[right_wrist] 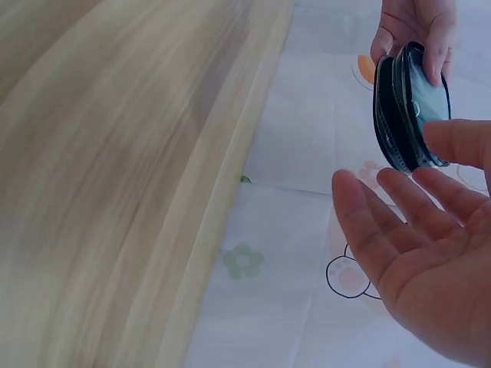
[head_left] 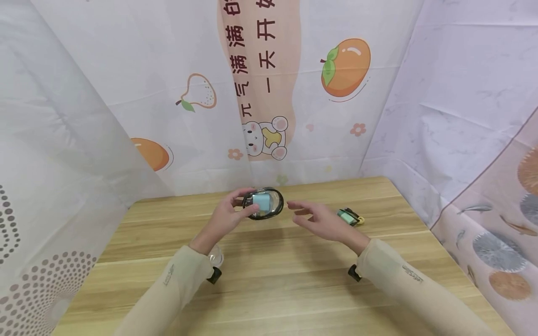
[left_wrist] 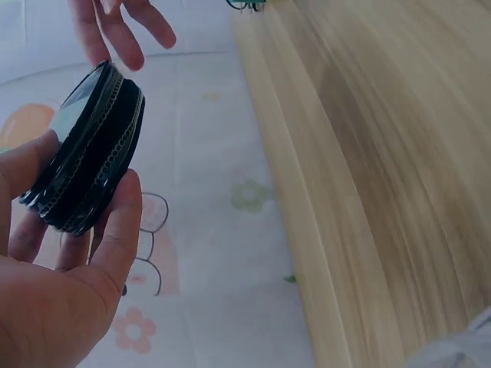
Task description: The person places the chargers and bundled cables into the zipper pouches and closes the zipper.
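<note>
A small oval zip pouch point(head_left: 275, 203) with black edging and a clear face is held up above the far part of the table. Through its face shows a light-blue block point(head_left: 261, 201). My left hand point(head_left: 229, 215) grips the pouch by its left end, thumb on the clear face and fingers behind. In the left wrist view, the dark zipped side of the pouch point(left_wrist: 103, 153) faces the camera. My right hand point(head_left: 321, 221) hovers just right of the pouch, fingers loosely extended, holding nothing. A narrow gap separates its fingertips from the pouch in the head view.
On the table point(head_left: 269, 289), right of my right hand, lies a green block with black and yellow cords point(head_left: 350, 216). A clear round object point(head_left: 216, 255) is partly hidden by my left wrist. Printed cloth point(head_left: 201, 154) hangs behind the table and at both sides.
</note>
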A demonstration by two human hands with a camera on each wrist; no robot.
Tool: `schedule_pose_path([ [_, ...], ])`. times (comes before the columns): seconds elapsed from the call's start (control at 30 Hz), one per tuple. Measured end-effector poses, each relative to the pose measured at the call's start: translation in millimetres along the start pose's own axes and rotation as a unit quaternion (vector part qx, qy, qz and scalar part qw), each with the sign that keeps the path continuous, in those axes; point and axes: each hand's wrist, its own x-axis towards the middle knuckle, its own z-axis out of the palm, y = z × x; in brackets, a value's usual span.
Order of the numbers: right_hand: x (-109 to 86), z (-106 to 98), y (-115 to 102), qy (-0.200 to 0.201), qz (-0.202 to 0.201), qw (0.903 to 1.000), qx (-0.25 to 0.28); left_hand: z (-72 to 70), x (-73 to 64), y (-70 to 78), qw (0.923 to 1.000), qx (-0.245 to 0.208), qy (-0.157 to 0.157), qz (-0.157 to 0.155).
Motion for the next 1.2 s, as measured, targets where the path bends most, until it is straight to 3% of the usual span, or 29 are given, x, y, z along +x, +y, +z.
schedule_pose_path([
  [0.17, 2.8, -4.3, 5.5, -0.015, -0.004, 0.9986, -0.050, -11.6, 10.0, -15.5, 0.9977, -0.013, 0.048, -0.047],
  [0.23, 1.4, -8.0, 9.9, -0.018, -0.002, 0.9976, -0.066, -17.5, 13.3, -23.6, 0.9943, -0.038, 0.064, -0.075],
  [0.33, -1.8, -14.3, 16.4, -0.016, 0.006, 0.9960, -0.088, -25.8, 19.1, -35.4, 0.9855, -0.074, 0.095, -0.120],
  [0.53, -7.3, -22.1, 23.3, -0.025, 0.008, 0.9928, -0.117, -39.9, 30.3, -55.6, 0.9596, -0.138, 0.146, -0.198],
  [0.67, -10.0, -23.1, 28.0, -0.031, 0.006, 0.9913, -0.128, -46.6, 31.0, -65.8, 0.9449, -0.186, 0.162, -0.216],
  [0.8, -13.7, -26.2, 32.1, -0.032, 0.007, 0.9837, -0.177, -52.7, 29.0, -75.4, 0.9342, -0.206, 0.175, -0.233],
  [0.93, -18.1, -33.6, 38.5, -0.028, 0.020, 0.9734, -0.227, -57.1, 27.8, -84.0, 0.9303, -0.200, 0.186, -0.245],
  [1.1, -26.8, -46.4, 47.9, -0.020, 0.052, 0.9654, -0.255, -56.8, 27.5, -91.8, 0.9260, -0.203, 0.186, -0.258],
  [1.2, -31.6, -52.1, 52.6, -0.021, 0.050, 0.9603, -0.274, -55.8, 26.2, -95.5, 0.9211, -0.208, 0.185, -0.272],
])
